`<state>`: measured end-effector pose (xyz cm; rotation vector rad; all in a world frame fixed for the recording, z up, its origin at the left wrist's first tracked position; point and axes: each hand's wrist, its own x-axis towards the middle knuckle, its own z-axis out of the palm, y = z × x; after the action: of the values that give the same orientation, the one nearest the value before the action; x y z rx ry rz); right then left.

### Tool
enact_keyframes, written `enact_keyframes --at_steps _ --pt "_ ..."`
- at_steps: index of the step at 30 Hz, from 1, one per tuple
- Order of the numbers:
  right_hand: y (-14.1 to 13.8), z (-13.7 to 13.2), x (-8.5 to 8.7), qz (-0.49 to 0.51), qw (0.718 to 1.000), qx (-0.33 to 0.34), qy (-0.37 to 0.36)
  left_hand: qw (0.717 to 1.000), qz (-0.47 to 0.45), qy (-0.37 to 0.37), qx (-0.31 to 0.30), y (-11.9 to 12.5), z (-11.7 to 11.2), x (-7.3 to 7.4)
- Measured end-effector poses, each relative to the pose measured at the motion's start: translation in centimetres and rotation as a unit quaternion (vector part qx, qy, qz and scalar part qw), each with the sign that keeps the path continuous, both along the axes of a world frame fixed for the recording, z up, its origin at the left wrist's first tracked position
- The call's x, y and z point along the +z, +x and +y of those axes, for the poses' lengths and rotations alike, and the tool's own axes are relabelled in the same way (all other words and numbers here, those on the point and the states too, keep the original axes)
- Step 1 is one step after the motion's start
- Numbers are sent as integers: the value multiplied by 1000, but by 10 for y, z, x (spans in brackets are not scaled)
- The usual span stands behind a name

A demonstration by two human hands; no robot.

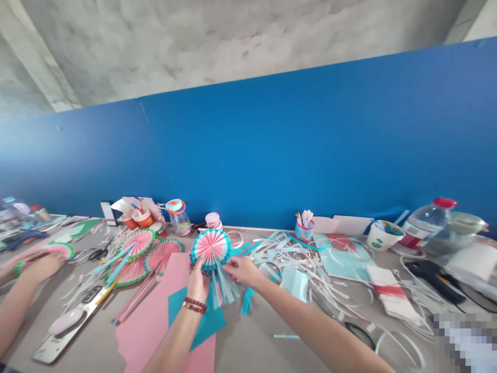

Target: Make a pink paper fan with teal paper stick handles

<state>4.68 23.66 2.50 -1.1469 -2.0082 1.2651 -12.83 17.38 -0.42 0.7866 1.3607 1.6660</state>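
Note:
My left hand point(198, 285), with a beaded bracelet at the wrist, grips a round pleated paper rosette point(210, 248) from below, thumb on its front. The rosette is pink in the middle with a teal ruffled edge. Pale teal and pink paper streamers point(223, 287) hang from its lower side. My right hand point(243, 270) is closed at the rosette's lower right edge, fingers pinched near the tops of the streamers; what lies between the fingertips is too small to make out. Beneath the hands are a teal paper sheet point(209, 321) and a pink sheet point(155, 321).
Finished-looking rosettes point(163, 255) lie to the left, beside scissors point(99, 253) and a white ruler point(66, 336). A co-worker's hands point(42, 264) hold another rosette at far left. Paper strips point(295, 254), a pen cup point(304, 228), a glue gun point(435, 280) and a bottle point(427, 223) are rightward.

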Motion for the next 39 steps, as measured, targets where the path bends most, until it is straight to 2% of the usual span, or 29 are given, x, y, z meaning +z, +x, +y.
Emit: enact_keyframes --at_steps 3,6,10,14,19,25,32,39 --pt "30 -5 11 6 999 -8 46 999 -29 14 6 0 8 10" --pt "64 -10 20 15 997 -25 74 998 -56 35 -15 0 29 29" --pt "102 -28 33 21 997 -23 70 993 -68 49 -83 4 71 58" --pt "133 -51 43 16 998 -40 44 984 -64 2 -165 8 111 74" --pt "170 -70 46 10 997 -63 34 956 -31 -114 -269 -4 144 81" --pt "190 -91 40 6 992 -123 24 921 36 -199 -333 -16 176 92" --pt "204 -106 28 5 988 -152 10 921 109 -162 -338 -3 192 86" --pt "213 -111 26 -4 984 -174 30 927 268 -36 -260 -5 195 77"
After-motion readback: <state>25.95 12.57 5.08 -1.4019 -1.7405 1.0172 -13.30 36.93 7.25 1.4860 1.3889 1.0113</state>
